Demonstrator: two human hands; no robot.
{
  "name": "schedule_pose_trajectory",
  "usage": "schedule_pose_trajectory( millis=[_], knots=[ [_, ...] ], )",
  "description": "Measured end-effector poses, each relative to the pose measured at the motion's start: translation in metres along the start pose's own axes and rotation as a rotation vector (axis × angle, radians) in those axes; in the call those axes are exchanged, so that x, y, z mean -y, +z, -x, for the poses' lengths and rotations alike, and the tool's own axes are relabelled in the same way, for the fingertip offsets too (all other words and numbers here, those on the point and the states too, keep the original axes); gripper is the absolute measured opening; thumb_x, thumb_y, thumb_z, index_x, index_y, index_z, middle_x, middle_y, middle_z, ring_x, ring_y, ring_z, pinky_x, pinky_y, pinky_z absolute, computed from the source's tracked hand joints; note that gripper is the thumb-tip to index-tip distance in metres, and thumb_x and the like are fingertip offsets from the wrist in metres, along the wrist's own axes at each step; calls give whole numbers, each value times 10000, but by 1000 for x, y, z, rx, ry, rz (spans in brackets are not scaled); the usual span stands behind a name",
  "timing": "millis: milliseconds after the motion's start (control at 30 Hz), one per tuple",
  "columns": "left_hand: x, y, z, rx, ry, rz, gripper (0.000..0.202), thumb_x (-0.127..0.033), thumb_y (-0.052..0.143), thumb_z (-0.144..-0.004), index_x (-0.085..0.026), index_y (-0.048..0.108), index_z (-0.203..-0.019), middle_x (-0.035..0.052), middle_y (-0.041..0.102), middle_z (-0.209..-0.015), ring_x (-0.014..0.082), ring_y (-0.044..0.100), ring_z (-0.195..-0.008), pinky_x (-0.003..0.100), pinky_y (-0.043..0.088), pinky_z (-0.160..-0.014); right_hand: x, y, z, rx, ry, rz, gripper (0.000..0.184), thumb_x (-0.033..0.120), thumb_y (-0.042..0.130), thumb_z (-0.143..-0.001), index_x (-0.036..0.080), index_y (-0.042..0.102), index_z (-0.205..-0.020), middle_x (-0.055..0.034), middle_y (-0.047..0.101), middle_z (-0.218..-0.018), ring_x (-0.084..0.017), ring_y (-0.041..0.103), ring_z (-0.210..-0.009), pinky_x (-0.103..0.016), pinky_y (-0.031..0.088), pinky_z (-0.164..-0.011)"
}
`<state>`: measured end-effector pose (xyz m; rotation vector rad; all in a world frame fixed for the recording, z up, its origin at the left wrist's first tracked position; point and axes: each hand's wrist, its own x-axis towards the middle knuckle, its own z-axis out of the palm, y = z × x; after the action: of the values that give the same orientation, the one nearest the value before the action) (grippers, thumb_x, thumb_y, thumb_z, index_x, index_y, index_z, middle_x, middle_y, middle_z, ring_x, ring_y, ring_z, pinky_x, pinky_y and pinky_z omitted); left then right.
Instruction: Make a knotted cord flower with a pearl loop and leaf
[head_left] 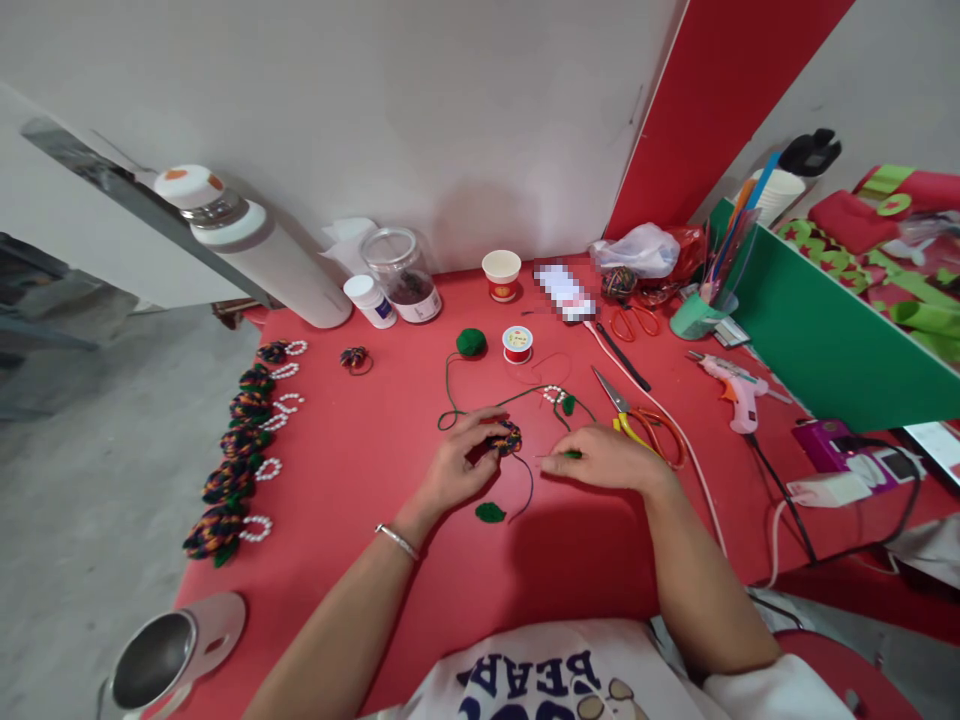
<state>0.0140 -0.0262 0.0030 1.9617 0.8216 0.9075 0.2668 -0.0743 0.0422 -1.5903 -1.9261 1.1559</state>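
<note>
My left hand [466, 455] is closed with its fingertips around a small multicoloured crocheted piece [507, 438] in dark, orange and red yarn. A dark yarn tail hangs from the piece onto the red table. My right hand [596, 458] is closed just to the right. A bit of green shows at its fingers and a thin tip points left from them; I cannot tell what it is. Below the piece lies a green crocheted leaf [490, 513]. Above my right hand is a loop of white beads [555, 394] beside another green leaf [568, 405].
A green yarn ball [472, 343], a thread spool [517, 345], scissors [637, 420] and a glue gun [735, 385] lie around. Several finished crocheted pieces [229, 485] with bead loops line the left edge. A white flask [262, 255], jar [405, 280] and paper cup [502, 276] stand behind.
</note>
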Motion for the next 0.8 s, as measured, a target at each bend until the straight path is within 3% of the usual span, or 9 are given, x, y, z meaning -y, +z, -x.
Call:
schedule_pose_trajectory(
  millis=[100,200,333,467,633,800],
  knots=[
    [2,-1,0,-6,7,-3,299,-131,590,-822,-199,726,-1079,151,652,-1272,269,610,-1198,452,501,-1010,4,-3,-1,-99,40,147,470,581,478,-968,244,769,-820,-54,736,-777,-202,638,-714,-286,354,-644],
    [2,-1,1,-35,13,-21,273,-146,605,-827,-200,727,-1065,149,659,-1253,265,627,-1170,442,515,-992,7,-3,-6,-291,19,255,340,541,571,-937,265,761,-993,-59,741,-953,-211,660,-839,-288,388,-721],
    [0,0,2,-100,46,-98,242,-162,634,-820,-213,729,-1036,138,669,-1244,259,640,-1143,438,518,-985,-1,5,-18,-481,78,396,242,408,584,-950,252,757,-1016,-57,707,-980,-200,646,-868,-290,394,-735],
    [-1,2,2,-140,87,-163,208,-176,644,-826,-222,735,-1007,136,673,-1239,260,635,-1138,455,505,-992,-7,16,-33,-463,107,539,296,415,526,-983,270,711,-1163,-67,676,-1069,-197,635,-839,-301,373,-674],
    [1,4,0,-177,108,-186,154,-184,649,-837,-226,748,-947,129,681,-1214,256,642,-1117,454,504,-986,-5,22,-43,-388,137,637,286,338,477,-1004,198,701,-1112,-109,647,-1067,-200,628,-804,-306,362,-654],
    [-8,7,-3,-242,120,-213,119,-200,652,-850,-228,760,-892,109,692,-1164,246,648,-1081,441,511,-963,0,18,-36,-410,33,354,220,325,509,-996,197,689,-994,-74,650,-1024,-191,622,-867,-282,400,-739]
  ],
)
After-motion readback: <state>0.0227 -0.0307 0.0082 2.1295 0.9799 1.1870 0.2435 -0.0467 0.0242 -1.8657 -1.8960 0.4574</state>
